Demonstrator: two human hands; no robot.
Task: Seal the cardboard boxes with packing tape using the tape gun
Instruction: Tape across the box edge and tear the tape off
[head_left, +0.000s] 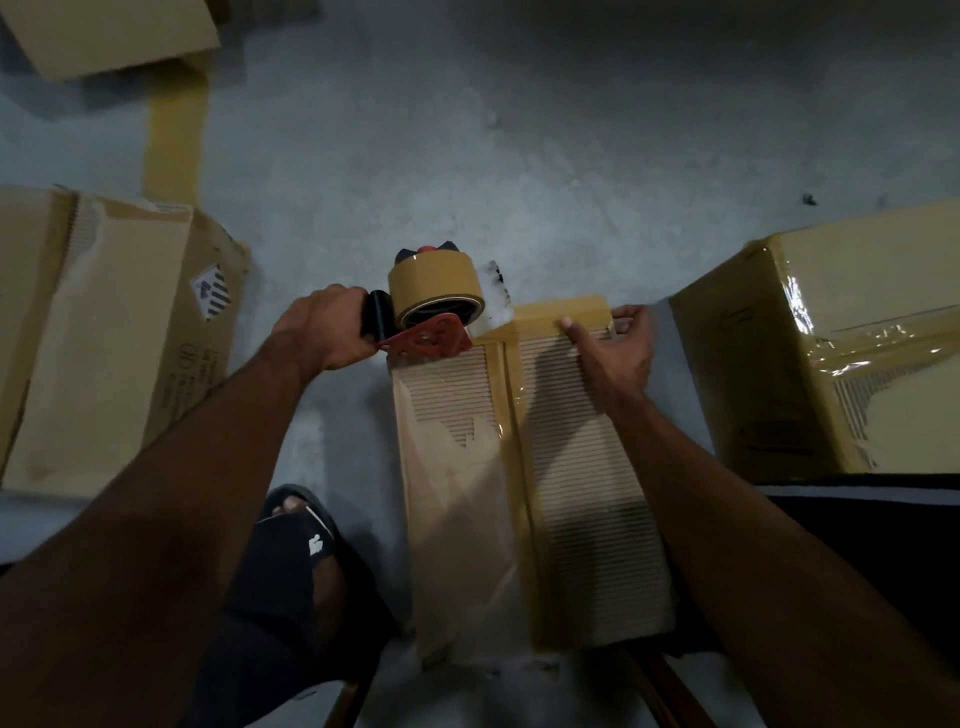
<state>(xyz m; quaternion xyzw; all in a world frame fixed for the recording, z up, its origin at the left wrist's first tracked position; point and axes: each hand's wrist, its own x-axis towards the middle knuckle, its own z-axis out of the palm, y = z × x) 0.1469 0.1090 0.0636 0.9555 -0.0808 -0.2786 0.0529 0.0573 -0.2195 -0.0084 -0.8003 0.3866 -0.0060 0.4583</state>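
Note:
A long narrow cardboard box (582, 499) lies on the floor in front of me, with a strip of brown tape running down its middle seam and another strip across its far end. My left hand (324, 327) grips the black handle of a red tape gun (431, 338) loaded with a brown tape roll (434, 283), at the box's far left corner. My right hand (615, 353) holds the far right end of the box, thumb pressing the cross strip, fingers curled over the edge.
A taped, shiny box (841, 353) stands to the right. A worn cardboard box (104, 332) lies at the left, another piece of cardboard (109, 31) at the top left. My foot in a black sandal (296, 545) rests beside the box on grey concrete.

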